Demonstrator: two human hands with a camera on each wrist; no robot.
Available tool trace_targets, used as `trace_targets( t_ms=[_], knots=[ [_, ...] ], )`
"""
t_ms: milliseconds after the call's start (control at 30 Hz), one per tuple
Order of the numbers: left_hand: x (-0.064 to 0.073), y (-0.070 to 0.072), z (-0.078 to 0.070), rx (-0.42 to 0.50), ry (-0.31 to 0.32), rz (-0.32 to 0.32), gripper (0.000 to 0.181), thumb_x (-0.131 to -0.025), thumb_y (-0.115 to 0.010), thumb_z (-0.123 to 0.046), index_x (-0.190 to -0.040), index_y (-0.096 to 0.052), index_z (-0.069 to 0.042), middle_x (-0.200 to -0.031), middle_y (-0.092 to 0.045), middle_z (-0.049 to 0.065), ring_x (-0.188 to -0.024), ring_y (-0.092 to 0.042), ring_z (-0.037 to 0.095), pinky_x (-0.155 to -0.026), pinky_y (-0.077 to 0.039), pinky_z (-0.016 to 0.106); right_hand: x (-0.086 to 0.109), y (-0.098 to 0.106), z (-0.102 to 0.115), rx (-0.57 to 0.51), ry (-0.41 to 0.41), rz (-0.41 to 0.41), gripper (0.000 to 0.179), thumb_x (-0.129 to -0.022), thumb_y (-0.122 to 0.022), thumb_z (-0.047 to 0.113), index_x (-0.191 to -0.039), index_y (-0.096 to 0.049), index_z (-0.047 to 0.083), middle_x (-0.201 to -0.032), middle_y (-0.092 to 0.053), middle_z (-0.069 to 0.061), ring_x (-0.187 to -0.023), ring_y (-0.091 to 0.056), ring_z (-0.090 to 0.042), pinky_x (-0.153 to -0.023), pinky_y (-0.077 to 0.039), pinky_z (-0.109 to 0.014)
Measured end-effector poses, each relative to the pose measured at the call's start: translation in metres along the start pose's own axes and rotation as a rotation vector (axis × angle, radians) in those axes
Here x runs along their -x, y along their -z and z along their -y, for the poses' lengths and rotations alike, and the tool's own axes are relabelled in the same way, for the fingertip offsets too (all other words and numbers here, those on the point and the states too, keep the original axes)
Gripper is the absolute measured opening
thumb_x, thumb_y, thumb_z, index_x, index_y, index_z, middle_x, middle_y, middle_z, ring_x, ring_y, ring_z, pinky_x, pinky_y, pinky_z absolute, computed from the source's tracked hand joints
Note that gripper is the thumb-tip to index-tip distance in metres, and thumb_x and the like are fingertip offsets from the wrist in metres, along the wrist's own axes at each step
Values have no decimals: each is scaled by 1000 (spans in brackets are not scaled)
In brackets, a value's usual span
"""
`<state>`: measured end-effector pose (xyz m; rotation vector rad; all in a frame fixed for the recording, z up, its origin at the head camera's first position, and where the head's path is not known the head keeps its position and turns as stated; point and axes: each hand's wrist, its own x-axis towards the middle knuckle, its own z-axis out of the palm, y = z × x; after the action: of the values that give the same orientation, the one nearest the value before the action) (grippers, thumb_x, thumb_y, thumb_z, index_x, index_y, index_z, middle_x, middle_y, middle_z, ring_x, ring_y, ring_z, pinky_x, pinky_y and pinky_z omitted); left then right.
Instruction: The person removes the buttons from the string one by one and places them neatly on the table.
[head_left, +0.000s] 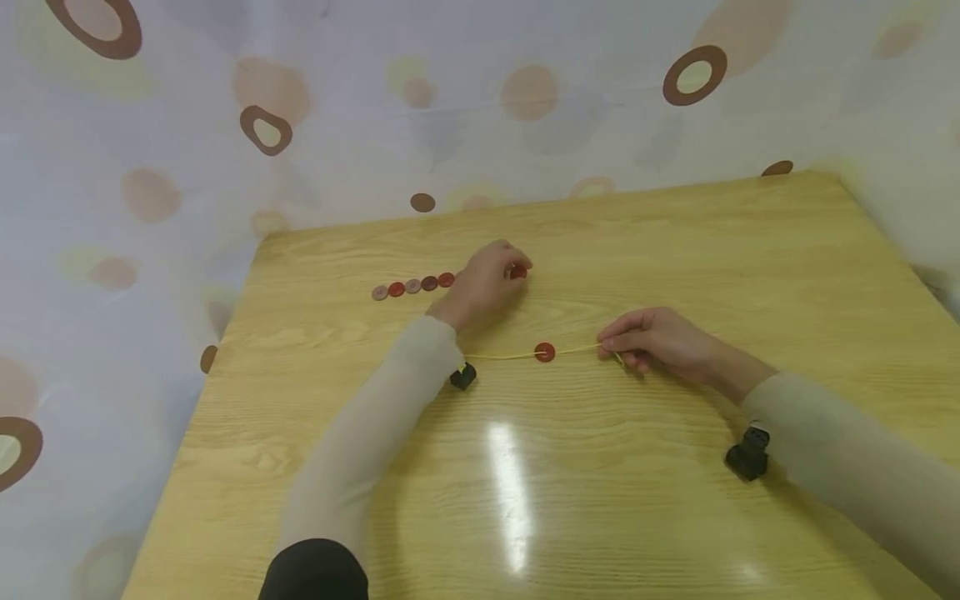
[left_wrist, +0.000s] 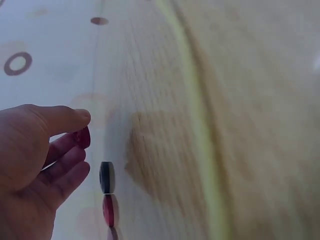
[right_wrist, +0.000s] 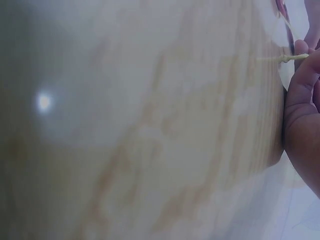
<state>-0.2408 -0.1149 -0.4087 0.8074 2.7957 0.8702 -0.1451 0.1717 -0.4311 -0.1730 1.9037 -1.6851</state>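
Note:
My left hand [head_left: 483, 283] pinches a red button [left_wrist: 85, 137] between thumb and fingers, just past the right end of a row of buttons [head_left: 412, 287]. In the left wrist view a dark button [left_wrist: 106, 177] and a red one stand nearest below those fingers. To the right, my right hand [head_left: 660, 340] pinches a yellow string [head_left: 577, 348] near one end, where the right wrist view shows a knot [right_wrist: 286, 58]. A dark red button [head_left: 544, 352] is threaded on the string between the two hands. Leftward, the string runs behind the left sleeve.
A light wooden table [head_left: 637, 517] lies under everything, with a patterned cloth [head_left: 480, 142] behind and at its left side. Black cameras are strapped at the left wrist [head_left: 463, 377] and right wrist [head_left: 748, 454]. A black rounded object [head_left: 315, 571] sits at the bottom edge.

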Motion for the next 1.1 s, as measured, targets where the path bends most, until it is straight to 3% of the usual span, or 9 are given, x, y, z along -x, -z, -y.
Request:
trace_targets(
  t_ms=[300,567,767,967,1100],
  knots=[
    [-14,1,15,-124,20,-21,20,-97,-64,-12,-113,-75,-10,-113,-67,3,-106,-57,19,-98,-44,30,-6,-4,0,-34,-3,24,23,-102,-55,2,-118,-63,-12,-101,-74,-12,-63,-55,-8,-54,-49,-20],
    [-16,3,20,-102,33,-10,21,-97,-67,-15,-116,-74,-10,-110,-66,3,-101,-57,18,-94,-46,30,-4,-3,2,-55,10,33,22,-102,-56,3,-116,-65,-11,-100,-74,-11,-63,-55,-8,-54,-49,-20],
    [-15,2,19,-50,43,-20,26,-98,-66,-17,-122,-71,-8,-120,-63,7,-110,-56,21,-98,-46,31,-4,-1,1,-58,-5,26,24,-101,-56,3,-119,-63,-13,-101,-74,-11,-63,-55,-9,-54,-49,-20],
    [2,-3,7,155,17,-50,32,-100,-65,-21,-128,-66,-6,-123,-60,10,-111,-57,23,-95,-47,33,-4,1,-3,-52,-9,17,25,-102,-56,3,-120,-62,-13,-101,-74,-11,-62,-55,-9,-54,-49,-21],
    [25,-14,-8,205,-42,43,37,-100,-66,-26,-132,-63,-8,-126,-61,7,-110,-55,20,-94,-47,34,-4,3,-4,-53,1,19,26,-102,-56,4,-120,-61,-13,-101,-74,-10,-62,-55,-9,-54,-49,-21]
  ],
)
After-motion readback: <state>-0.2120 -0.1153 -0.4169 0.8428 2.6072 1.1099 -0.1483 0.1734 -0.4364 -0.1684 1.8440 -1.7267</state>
